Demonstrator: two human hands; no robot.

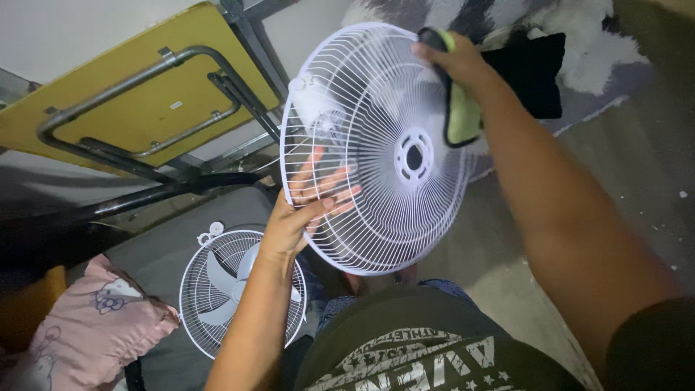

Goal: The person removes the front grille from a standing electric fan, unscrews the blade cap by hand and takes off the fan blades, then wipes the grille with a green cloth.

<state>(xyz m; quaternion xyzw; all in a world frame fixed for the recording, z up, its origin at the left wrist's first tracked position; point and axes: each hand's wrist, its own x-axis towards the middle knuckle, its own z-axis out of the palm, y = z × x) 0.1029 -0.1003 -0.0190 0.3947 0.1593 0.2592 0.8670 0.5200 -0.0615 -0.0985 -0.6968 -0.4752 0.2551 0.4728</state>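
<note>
A round white wire fan grille (384, 94) is held up in front of me, tilted. My left hand (304, 210) supports it from behind at its lower left, fingers spread against the wires. My right hand (452, 61) presses a green and black cloth (460, 116) against the grille's upper right rim. Below, the white fan (239, 289) with its rear grille and pale blades lies flat on a grey surface.
A folded yellow table with grey metal legs (145, 101) leans at the upper left. A pink printed cushion (94, 326) lies at the lower left. A black cloth (532, 72) and a white furry rug (579, 36) lie at the upper right on the floor.
</note>
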